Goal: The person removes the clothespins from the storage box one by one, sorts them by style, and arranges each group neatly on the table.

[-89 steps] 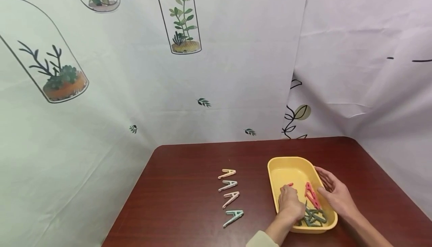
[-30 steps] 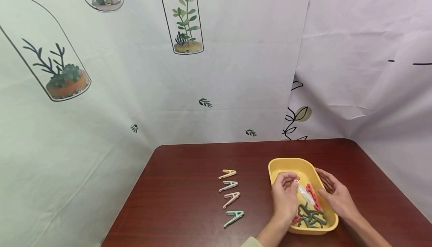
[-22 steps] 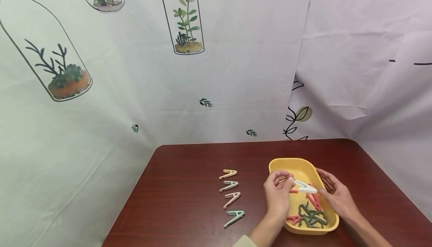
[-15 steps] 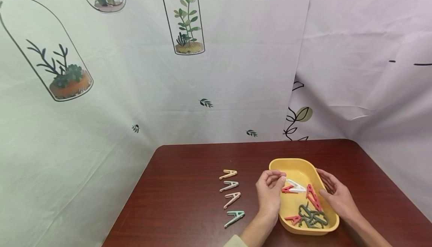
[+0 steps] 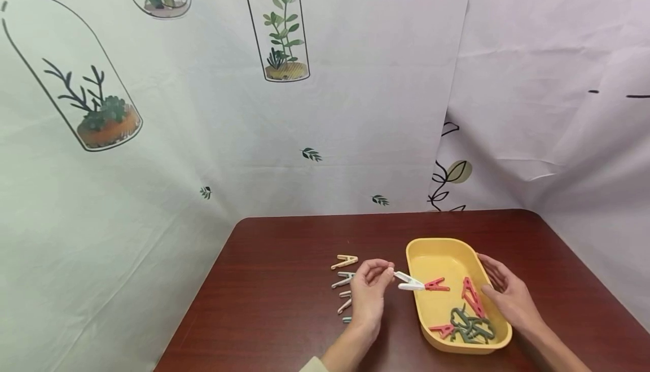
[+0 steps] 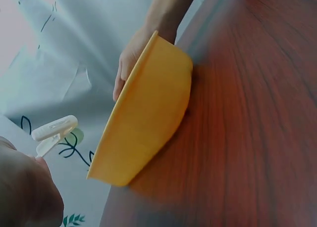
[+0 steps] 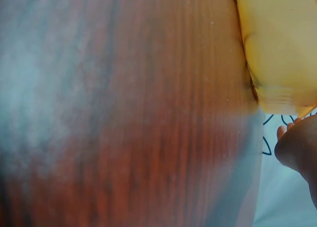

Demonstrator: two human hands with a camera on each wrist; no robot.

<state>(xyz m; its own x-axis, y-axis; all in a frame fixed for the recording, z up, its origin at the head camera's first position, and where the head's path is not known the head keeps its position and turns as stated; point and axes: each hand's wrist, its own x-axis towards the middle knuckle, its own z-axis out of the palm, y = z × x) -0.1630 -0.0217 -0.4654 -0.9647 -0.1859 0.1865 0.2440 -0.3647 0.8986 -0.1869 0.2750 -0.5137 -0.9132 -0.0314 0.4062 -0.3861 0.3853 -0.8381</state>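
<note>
"Pinching the white peg [image 5: 413, 286] by one end, the left hand [image 5: 368, 296] has its thumb and fingers drawn together. Where is the peg?"

"Over the tray's left rim in the head view, its other end pointing into the tray [image 5: 442, 262]. The left wrist view shows a gap between it and the tray wall."

"And the right hand [image 5: 510, 293]?"

"It holds the right rim of the tray, thumb at the inner edge, fingers along the outside."

"What lies in the tray?"

"Three red pegs: one [image 5: 433, 285] at the tip of the white peg, contact between the two unclear; a second [image 5: 477, 307] along the right wall; a third [image 5: 447, 329] at the near left, beside a tangle of green pieces [image 5: 472, 325]."

"And left of the tray?"

"A column of four pegs on the dark red surface [image 5: 284, 293]. From the far end: yellow peg [image 5: 346, 263], grey peg [image 5: 343, 282], pink peg [image 5: 345, 306], teal peg [image 5: 347, 320]. The left hand partly hides the nearer three."

"Behind the surface?"

"A pale cloth [image 5: 376, 106] printed with potted plants and leaf sprigs."
</note>
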